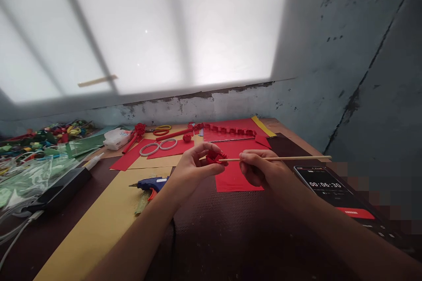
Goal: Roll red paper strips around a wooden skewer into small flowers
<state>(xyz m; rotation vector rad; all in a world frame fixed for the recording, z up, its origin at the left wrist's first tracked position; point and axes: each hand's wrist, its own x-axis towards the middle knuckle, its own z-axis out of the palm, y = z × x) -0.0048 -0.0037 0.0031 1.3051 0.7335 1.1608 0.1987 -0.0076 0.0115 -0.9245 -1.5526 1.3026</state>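
Observation:
My left hand (198,164) is curled around a small folded red paper piece (213,156), its fingers above and thumb below. A thin wooden stick (296,158) is pinched in my right hand (259,167), lying nearly level, its left tip against the red piece. Beneath both hands lies a red paper sheet (237,180) with a few slits near its front edge. Behind them, a row of small red folded pieces (232,131) rests on red paper.
A blue glue gun (153,183) lies left of my left hand. Two pale rings (149,149), yellow-handled scissors (162,129) and a red flower (140,129) are behind it. A black power strip (64,189) sits at left, a phone with a timer (326,184) at right.

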